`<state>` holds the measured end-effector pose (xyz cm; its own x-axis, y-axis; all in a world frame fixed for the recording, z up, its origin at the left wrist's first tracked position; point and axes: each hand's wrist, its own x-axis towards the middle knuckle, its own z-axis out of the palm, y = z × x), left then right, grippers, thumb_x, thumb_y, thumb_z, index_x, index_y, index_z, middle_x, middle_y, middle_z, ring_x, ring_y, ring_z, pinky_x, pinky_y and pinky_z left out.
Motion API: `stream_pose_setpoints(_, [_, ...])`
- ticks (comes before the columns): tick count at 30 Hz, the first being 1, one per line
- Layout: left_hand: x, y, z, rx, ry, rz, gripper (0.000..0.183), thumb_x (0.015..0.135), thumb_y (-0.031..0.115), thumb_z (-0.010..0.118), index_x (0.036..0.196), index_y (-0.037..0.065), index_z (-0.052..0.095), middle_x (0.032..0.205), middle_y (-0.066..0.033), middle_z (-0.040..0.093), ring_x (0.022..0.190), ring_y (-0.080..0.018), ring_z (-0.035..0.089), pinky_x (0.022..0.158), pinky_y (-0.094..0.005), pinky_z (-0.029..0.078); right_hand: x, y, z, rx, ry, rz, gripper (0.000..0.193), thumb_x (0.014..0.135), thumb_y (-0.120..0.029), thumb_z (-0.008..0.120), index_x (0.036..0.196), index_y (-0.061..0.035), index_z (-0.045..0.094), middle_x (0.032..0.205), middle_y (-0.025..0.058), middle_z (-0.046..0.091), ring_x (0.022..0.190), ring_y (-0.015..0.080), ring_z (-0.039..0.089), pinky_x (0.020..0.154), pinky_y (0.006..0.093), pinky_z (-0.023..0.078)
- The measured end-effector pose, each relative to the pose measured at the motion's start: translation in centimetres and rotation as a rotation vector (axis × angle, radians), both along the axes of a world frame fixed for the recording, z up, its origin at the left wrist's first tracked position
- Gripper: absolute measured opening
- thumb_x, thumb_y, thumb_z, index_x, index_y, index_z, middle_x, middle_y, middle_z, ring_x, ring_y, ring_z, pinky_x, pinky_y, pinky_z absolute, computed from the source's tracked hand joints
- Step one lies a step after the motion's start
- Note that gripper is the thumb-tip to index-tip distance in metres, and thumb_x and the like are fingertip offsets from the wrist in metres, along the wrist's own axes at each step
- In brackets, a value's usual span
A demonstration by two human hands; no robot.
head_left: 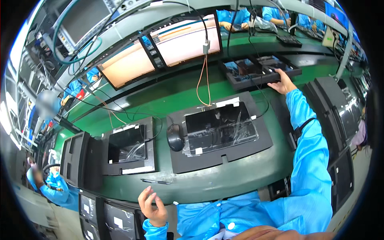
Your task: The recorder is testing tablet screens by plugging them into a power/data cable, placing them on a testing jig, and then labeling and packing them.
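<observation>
My right hand (283, 83) reaches to the far right and grips the front edge of a black foam tray (250, 83), thumb and forefinger at its rim. Dark glossy panels lie in the tray's recesses. Low at the front, my left hand (153, 208) is raised with loosely bent fingers apart, holding nothing. Just beyond it a black pen (156, 181) lies on the green table (200, 184). In the middle, a dark flat screen (220, 126) with clear film rests on a black foam board (240, 154). A black mouse (175, 137) sits at the screen's left edge.
A second dark screen (127, 144) lies on another foam board to the left, beside stacked black trays (74, 158). Two lit monitors (188, 40) stand behind. An orange cable (198, 86) and black cables hang over the table. More foam trays (334, 108) stand right. Co-workers in blue work beyond.
</observation>
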<state>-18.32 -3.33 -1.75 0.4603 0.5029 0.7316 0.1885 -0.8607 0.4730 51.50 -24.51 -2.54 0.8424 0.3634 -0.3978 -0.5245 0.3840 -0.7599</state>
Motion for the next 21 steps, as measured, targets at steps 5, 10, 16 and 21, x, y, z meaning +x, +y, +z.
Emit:
stream_pose_setpoints(5, [1.5, -1.3, 0.4, -0.073, 0.009, -0.058, 0.025, 0.084, -0.013, 0.055, 0.106, -0.002, 0.060, 0.123, -0.0202, 0.058, 0.109, -0.0327, 0.063, 0.090, -0.0398, 0.055, -1.5, 1.7, 2.2, 0.268, -0.064, -0.203, 0.036, 0.095, -0.018, 0.054, 0.124, 0.0010, 0.047, 0.124, 0.0223, 0.059, 0.117, 0.0390, 0.060, 0.105, 0.0545, 0.049])
stream_pose_setpoints(10, [2.6, -2.7, -0.3, -0.023, -0.008, -0.243, 0.027, 0.084, -0.011, 0.055, 0.108, -0.001, 0.062, 0.121, -0.0195, 0.058, 0.107, -0.0320, 0.064, 0.090, -0.0396, 0.057, -3.6, -2.2, 4.6, 0.460, -0.266, -0.288, 0.032, 0.095, -0.016, 0.056, 0.121, 0.0011, 0.050, 0.119, 0.0225, 0.060, 0.112, 0.0424, 0.062, 0.100, 0.0585, 0.052])
stream_pose_setpoints(16, [3.1, -3.7, -1.5, -0.087, -0.003, -0.367, 0.026, 0.085, -0.010, 0.055, 0.107, -0.001, 0.063, 0.120, -0.0191, 0.060, 0.102, -0.0304, 0.066, 0.089, -0.0383, 0.056, -6.9, -13.7, 6.3, 0.552, -0.347, -0.534, 0.031, 0.097, -0.016, 0.058, 0.123, 0.0005, 0.051, 0.118, 0.0209, 0.062, 0.112, 0.0392, 0.062, 0.105, 0.0530, 0.049])
stream_pose_setpoints(21, [4.8, -3.9, -0.4, -0.238, 0.029, -0.497, 0.025, 0.082, -0.007, 0.065, 0.106, 0.001, 0.066, 0.114, -0.0181, 0.065, 0.105, -0.0330, 0.065, 0.093, -0.0421, 0.053, -7.1, -22.7, 4.7, 0.656, -0.424, -0.686, 0.027, 0.101, -0.018, 0.054, 0.118, 0.0016, 0.058, 0.121, 0.0205, 0.063, 0.112, 0.0340, 0.063, 0.105, 0.0498, 0.050])
